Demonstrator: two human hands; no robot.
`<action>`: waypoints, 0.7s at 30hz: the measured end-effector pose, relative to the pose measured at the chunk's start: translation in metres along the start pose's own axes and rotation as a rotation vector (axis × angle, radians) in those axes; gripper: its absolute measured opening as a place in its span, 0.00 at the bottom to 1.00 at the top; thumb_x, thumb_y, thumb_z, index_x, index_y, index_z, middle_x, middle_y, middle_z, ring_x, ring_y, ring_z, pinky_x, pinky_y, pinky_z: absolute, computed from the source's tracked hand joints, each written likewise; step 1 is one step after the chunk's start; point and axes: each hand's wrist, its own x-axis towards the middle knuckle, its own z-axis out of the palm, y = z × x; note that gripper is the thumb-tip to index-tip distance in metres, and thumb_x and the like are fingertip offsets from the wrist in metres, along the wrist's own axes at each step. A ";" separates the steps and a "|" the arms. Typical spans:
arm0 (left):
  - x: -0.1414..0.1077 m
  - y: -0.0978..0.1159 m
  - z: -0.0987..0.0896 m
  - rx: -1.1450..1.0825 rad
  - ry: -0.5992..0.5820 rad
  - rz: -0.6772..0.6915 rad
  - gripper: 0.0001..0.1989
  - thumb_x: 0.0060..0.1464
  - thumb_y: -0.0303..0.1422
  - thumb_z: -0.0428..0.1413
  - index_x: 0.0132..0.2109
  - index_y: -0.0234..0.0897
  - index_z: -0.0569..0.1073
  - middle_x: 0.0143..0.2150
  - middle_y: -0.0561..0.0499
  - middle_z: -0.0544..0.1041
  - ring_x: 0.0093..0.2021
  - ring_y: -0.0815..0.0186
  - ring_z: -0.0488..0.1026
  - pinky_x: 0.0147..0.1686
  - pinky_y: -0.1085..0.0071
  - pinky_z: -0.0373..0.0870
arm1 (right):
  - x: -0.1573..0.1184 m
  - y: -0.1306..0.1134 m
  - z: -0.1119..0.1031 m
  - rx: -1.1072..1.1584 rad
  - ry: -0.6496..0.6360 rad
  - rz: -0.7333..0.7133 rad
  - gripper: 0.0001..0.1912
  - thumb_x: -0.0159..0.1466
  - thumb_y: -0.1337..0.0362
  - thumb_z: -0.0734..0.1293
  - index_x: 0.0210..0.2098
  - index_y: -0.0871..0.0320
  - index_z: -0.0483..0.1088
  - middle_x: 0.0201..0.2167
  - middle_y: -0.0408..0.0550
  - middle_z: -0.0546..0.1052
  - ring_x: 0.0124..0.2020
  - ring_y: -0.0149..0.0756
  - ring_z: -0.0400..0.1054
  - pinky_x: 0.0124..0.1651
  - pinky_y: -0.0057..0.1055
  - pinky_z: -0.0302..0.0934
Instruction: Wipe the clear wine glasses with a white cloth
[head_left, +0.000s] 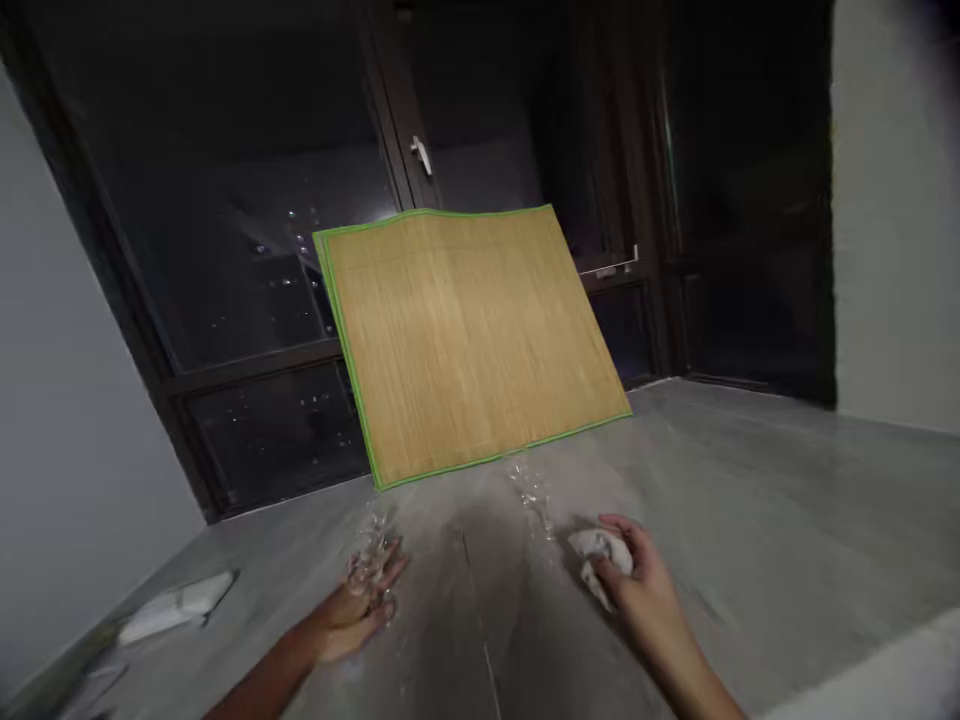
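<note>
Crumpled clear plastic film lies over and around the fingers of my left hand, low over the grey surface. Those fingers are partly curled around it and slightly blurred. To the right, my right hand is closed on a crumpled white tissue, pinched between thumb and fingers near the surface. Another wrinkled piece of clear plastic lies between the hands, farther back; whether it joins the film at my left hand, I cannot tell. Behind it, a tan wood-grain mat with green edges leans upright against the window.
A broad grey ledge with a thin dark seam in front of me stretches to the window. At the left edge lies a folded white packet. A white window handle sits above the mat. Walls stand on both sides.
</note>
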 end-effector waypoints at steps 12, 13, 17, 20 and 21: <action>0.000 -0.034 0.015 0.019 0.075 0.051 0.31 0.65 0.51 0.40 0.71 0.52 0.49 0.75 0.48 0.45 0.73 0.50 0.42 0.68 0.44 0.42 | 0.001 -0.005 0.002 0.047 0.019 0.027 0.25 0.50 0.54 0.68 0.46 0.57 0.67 0.37 0.49 0.78 0.37 0.42 0.72 0.44 0.38 0.65; 0.003 -0.035 0.014 0.025 0.083 0.047 0.31 0.65 0.51 0.40 0.71 0.52 0.50 0.75 0.48 0.46 0.73 0.50 0.43 0.68 0.45 0.43 | 0.001 -0.005 0.002 0.050 0.020 0.024 0.25 0.50 0.54 0.68 0.46 0.57 0.67 0.36 0.48 0.78 0.36 0.42 0.72 0.44 0.38 0.65; 0.013 -0.037 0.012 0.042 0.094 0.008 0.32 0.64 0.52 0.40 0.71 0.51 0.51 0.74 0.47 0.47 0.73 0.50 0.45 0.68 0.46 0.44 | 0.001 -0.003 0.002 0.073 0.027 0.020 0.24 0.50 0.55 0.68 0.45 0.56 0.67 0.36 0.48 0.78 0.36 0.41 0.71 0.43 0.37 0.65; 0.013 -0.036 0.012 0.040 0.089 -0.022 0.32 0.64 0.53 0.39 0.71 0.52 0.48 0.75 0.47 0.45 0.73 0.49 0.43 0.68 0.44 0.42 | 0.001 -0.002 0.003 0.079 0.031 0.014 0.24 0.50 0.55 0.68 0.45 0.56 0.67 0.38 0.49 0.78 0.38 0.42 0.71 0.45 0.38 0.65; 0.011 -0.035 0.012 0.039 0.085 -0.029 0.33 0.64 0.53 0.39 0.72 0.53 0.47 0.75 0.47 0.45 0.73 0.48 0.42 0.67 0.43 0.41 | 0.001 -0.001 0.003 0.078 0.033 0.009 0.24 0.50 0.55 0.68 0.45 0.56 0.67 0.39 0.49 0.78 0.39 0.43 0.71 0.46 0.39 0.64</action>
